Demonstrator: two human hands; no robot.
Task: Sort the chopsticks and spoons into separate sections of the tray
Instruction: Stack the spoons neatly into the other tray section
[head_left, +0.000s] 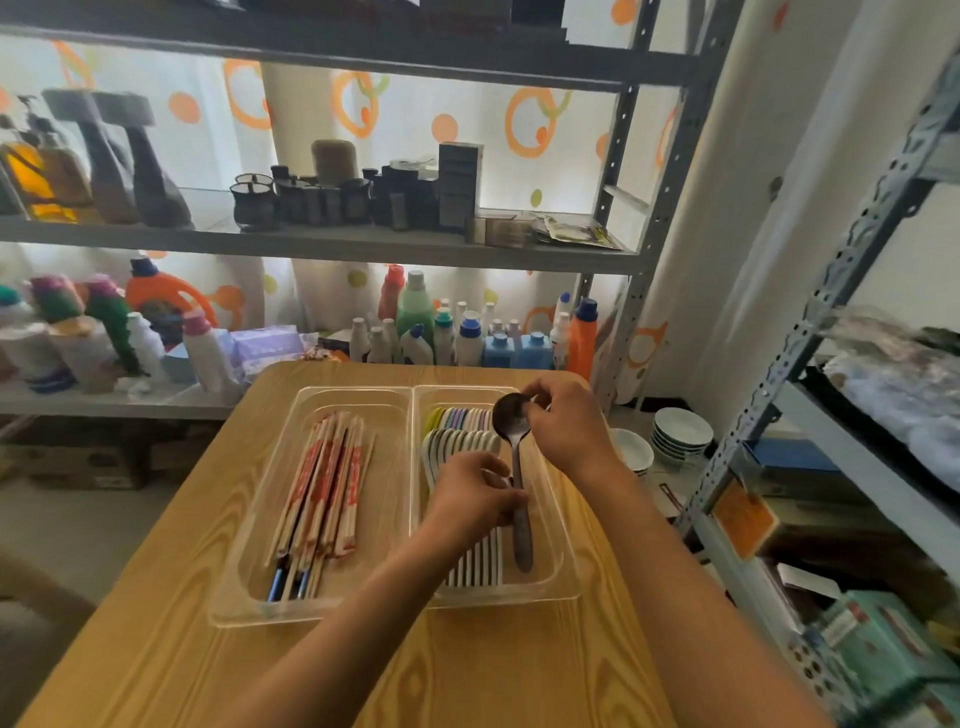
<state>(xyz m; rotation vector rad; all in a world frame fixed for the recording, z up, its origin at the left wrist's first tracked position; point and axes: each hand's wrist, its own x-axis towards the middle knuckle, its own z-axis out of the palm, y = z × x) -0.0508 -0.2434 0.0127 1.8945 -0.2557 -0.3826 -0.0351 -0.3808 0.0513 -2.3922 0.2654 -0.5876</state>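
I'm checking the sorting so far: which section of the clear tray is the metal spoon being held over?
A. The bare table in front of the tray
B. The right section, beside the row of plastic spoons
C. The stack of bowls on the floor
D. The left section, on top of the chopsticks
B: both hands hold the metal spoon over the tray's right section, next to the plastic spoons; the chopsticks lie in the left section.

Clear glossy plastic tray (358, 610) on a smooth wood-grain table (208, 649); dull metal spoon (514, 441); glossy white spoons (457, 447); paper-sleeved wooden chopsticks (324, 483); matt grey metal shelving (639, 208) at 12 o'clock.
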